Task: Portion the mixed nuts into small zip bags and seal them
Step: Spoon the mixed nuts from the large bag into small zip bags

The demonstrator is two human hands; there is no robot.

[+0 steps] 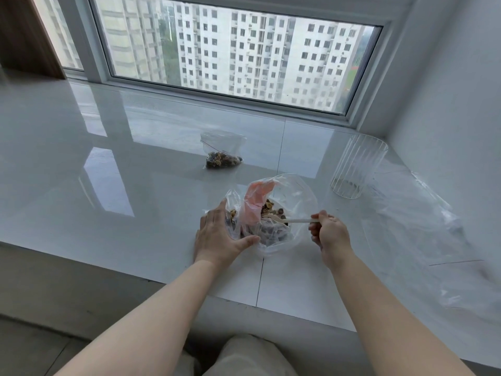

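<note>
Left hand (pixel 217 234) has its grip curled round the big bag of nuts (pixel 271 215); right hand (pixel 329 232) grip pinches a spoon (pixel 287 220) dipped inside. A filled zip bag (pixel 222 153) sits beyond on the worktop (pixel 108 172).

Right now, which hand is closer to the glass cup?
Right. The right hand, holding the spoon, is just below-left of the glass cup; the left hand is farther left.

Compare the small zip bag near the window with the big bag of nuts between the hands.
The small zip bag lies alone and untouched; the big bag is held by the left hand, while the right hand dips a spoon into it. The small bag holds a modest portion; the big bag holds more and gapes open. Only the big bag has pink plastic inside. Both are clear plastic with mixed nuts.
</note>
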